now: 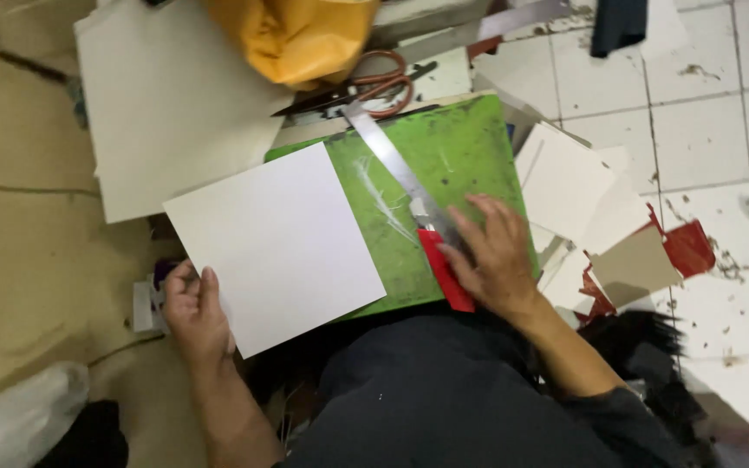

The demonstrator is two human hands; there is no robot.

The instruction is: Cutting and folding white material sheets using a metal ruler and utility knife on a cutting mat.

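A green cutting mat [461, 152] lies on the floor in front of me. My left hand [194, 310] grips the near left corner of a white sheet of card [275, 243] that lies partly over the mat's left side. Flat on the mat's near right part rests my right hand [494, 256], on top of a red utility knife [444, 270] and the near end of a steel ruler [389, 156]. The ruler runs diagonally up and left across the mat.
Orange-handled scissors [374, 85] and a yellow plastic bag [298, 36] lie beyond the mat. A large white board [166, 104] sits at the upper left. White, grey and red card offcuts [617, 225] litter the tiled floor [704, 130] to the right. Brown cardboard [28, 243] covers the left.
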